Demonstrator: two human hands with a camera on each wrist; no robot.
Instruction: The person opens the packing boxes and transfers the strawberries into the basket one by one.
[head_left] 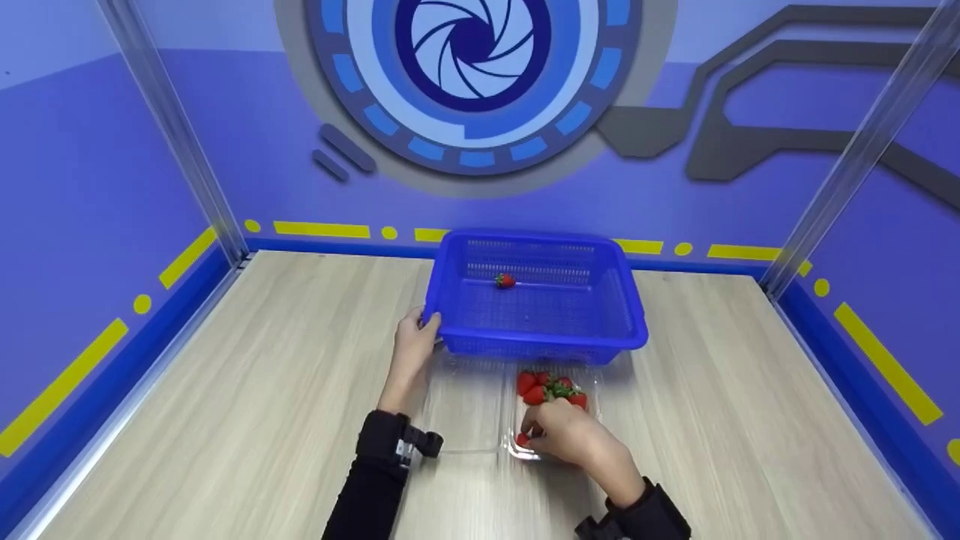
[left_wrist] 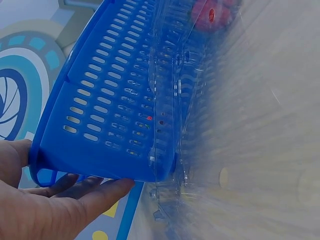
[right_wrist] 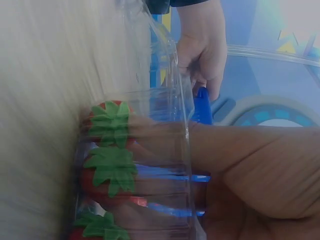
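Observation:
My left hand (head_left: 412, 351) grips the left front corner of a blue plastic basket (head_left: 544, 341), thumb on the rim and fingers against the outer side. One strawberry (head_left: 505, 280) lies inside the basket. My right hand (head_left: 574, 435) reaches into a clear plastic box (head_left: 596, 386) in front of the basket, its fingertips pinching a strawberry at the near end. More strawberries (head_left: 536, 395) with green leaves lie at the box's far end. In the right wrist view, strawberries (right_wrist: 112, 172) show through the clear wall, while the fingers there are partly hidden and blurred.
The box's transparent lid (head_left: 466, 409) lies open to the left on the wooden table (head_left: 285, 375). Behind the basket stands a blue printed wall (head_left: 525, 210), with metal posts (head_left: 847, 165) at both back corners.

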